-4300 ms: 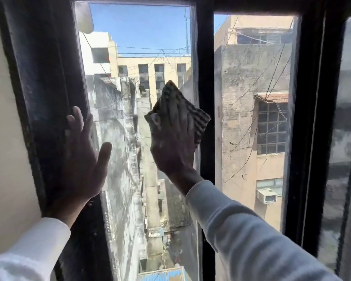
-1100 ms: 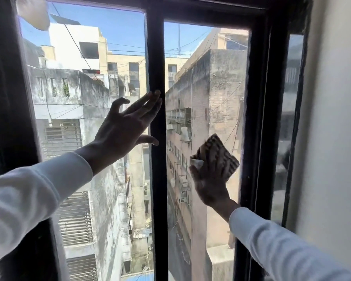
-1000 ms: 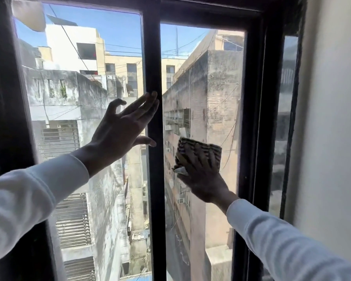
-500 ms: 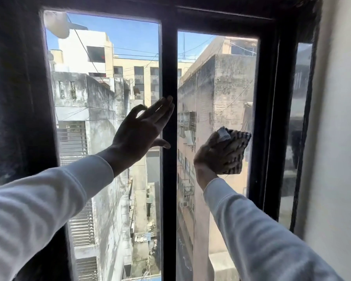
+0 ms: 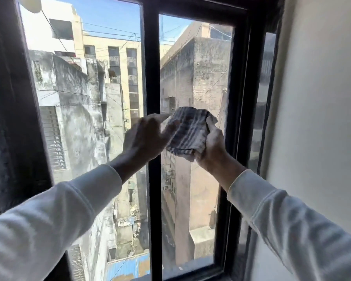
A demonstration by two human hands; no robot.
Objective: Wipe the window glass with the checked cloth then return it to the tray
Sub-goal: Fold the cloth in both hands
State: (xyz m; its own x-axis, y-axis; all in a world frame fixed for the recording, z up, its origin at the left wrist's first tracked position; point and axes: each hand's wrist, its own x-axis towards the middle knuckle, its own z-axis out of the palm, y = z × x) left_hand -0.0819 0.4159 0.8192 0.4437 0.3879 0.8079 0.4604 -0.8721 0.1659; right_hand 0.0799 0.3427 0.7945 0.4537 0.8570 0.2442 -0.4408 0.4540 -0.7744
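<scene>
The checked cloth (image 5: 187, 131), dark with pale stripes, is bunched in front of the right window pane (image 5: 197, 63), off the glass. My right hand (image 5: 212, 146) grips its right side from below. My left hand (image 5: 145, 136) has its fingers spread, and its fingertips touch the cloth's left edge in front of the black centre bar (image 5: 151, 67). Whether the left hand holds the cloth I cannot tell. No tray is in view.
A black window frame (image 5: 241, 78) surrounds two panes; the left pane (image 5: 85, 88) looks onto grey and beige buildings. A cream wall (image 5: 322, 98) stands close on the right. A dark frame post (image 5: 6, 98) fills the left edge.
My right hand pulled the cloth off the right pane and turned it palm up. My left hand left the centre bar and came over to the cloth.
</scene>
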